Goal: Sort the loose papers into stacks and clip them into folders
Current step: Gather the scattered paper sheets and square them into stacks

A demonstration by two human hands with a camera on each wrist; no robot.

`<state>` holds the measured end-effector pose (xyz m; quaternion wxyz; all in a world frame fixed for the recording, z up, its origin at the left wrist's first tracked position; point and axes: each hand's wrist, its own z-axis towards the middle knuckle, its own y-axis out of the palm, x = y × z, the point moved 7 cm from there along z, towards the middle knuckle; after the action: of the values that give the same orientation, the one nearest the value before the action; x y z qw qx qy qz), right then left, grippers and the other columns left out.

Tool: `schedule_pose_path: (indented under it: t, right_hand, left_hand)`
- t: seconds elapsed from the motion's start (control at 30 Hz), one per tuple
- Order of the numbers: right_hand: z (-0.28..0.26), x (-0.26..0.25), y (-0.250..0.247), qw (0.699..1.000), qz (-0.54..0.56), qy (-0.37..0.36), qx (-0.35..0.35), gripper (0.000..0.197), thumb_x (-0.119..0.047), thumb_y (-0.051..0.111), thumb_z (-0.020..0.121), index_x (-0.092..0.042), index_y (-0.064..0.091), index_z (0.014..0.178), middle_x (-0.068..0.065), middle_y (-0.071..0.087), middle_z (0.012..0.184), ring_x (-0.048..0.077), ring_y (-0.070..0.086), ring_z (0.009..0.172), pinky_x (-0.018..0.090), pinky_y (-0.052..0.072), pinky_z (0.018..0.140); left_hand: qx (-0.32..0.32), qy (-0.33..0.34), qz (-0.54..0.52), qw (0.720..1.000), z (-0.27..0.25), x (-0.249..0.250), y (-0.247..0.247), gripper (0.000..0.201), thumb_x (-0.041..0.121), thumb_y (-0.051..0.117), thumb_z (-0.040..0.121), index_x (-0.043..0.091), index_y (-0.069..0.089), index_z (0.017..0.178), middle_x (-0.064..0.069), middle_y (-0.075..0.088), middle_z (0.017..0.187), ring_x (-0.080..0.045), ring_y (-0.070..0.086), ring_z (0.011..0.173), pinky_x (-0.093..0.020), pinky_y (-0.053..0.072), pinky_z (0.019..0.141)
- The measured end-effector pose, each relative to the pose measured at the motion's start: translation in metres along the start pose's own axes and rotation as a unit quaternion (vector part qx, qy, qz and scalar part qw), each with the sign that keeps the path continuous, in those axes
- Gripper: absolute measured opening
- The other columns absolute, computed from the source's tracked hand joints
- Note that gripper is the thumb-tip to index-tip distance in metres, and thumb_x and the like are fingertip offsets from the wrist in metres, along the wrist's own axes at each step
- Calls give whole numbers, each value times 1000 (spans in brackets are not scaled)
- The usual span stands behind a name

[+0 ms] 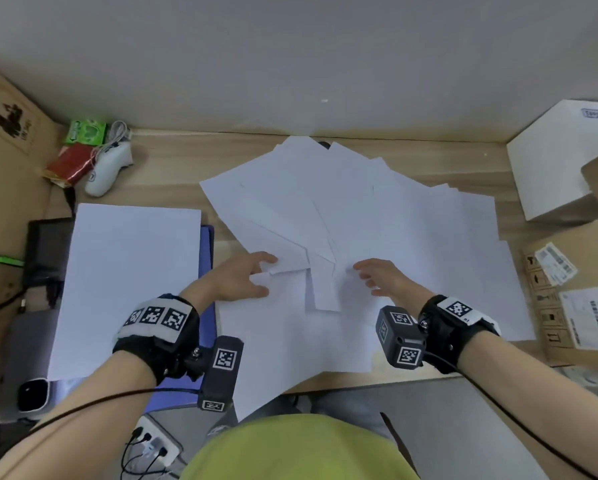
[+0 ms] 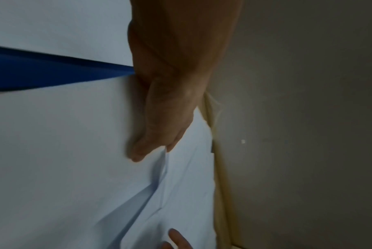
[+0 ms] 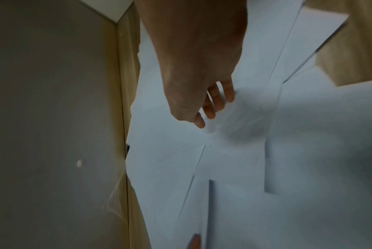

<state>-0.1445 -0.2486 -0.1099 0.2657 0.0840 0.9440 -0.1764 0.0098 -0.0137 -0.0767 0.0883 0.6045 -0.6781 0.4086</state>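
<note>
Nearest the wearer, a yellow-green garment [image 1: 290,448] fills the lower edge of the head view, with a white power strip [image 1: 155,443] and dark cables to its left. The work surface is a light wood-grain desk [image 1: 173,168], smooth and matt, set against a plain grey wall [image 1: 290,57]. Both forearms reach forward over the desk, each wearing a black wrist band with printed square markers and a small black camera block. The left hand [image 1: 245,278] rests on the loose papers [image 1: 377,216], thumb and forefinger pinching the lifted corner of one sheet; the left wrist view confirms paper caught between thumb and fingers [image 2: 159,134]. The right hand [image 1: 380,277] is held palm down just above or on the papers, fingers spread and nearly straight, gripping nothing [image 3: 204,94]. The loose papers are plain white sheets, thin and flat, fanned out overlapping across the centre and right of the desk. To the left a squared stack of white sheets [image 1: 128,289] lies on a blue folder [image 1: 207,244], whose edge shows along the stack's right side. Cardboard boxes [image 1: 574,289] stand at the right; a white controller [image 1: 109,171], a red packet [image 1: 70,164] and a green packet [image 1: 86,131] lie at the far left.
</note>
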Motion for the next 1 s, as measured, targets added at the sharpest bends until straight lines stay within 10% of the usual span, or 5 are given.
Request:
schedule_pose_path:
  t: [0.37,0.53,0.7,1.0]
  right_hand:
    - [6,-20,30,996,-76,-38,-39,26,-7,46,96,-9,59,119,5,58,113,21,55,100,30,44,85]
    - [-8,5,6,999,-41,2,-16,17,-1,41,98,-17,39,103,2,46,95,17,53,88,10,42,67]
    - [-1,-7,22,997,-30,-28,-73,19,-17,49,96,-20,64,108,3,61,103,19,54,93,31,40,84]
    - [-15,29,-35,997,65,10,-32,14,-19,51,96,-19,64,102,4,70,102,22,65,84,33,49,81]
  left_hand:
    - [-56,84,83,991,-99,80,-102,47,33,70,85,55,51,122,22,55,116,5,47,121,-27,40,102]
    - [90,140,-187,968,-118,77,-158,33,15,64,88,26,64,119,11,71,113,-4,68,98,-21,54,81]
    - [256,52,-389,884,-66,21,-144,29,21,61,94,19,60,122,4,71,109,-9,71,86,-21,56,70]
    - [192,-120,-352,908,35,-47,-24,38,8,54,96,4,46,134,-12,57,129,-18,59,90,-28,48,75]
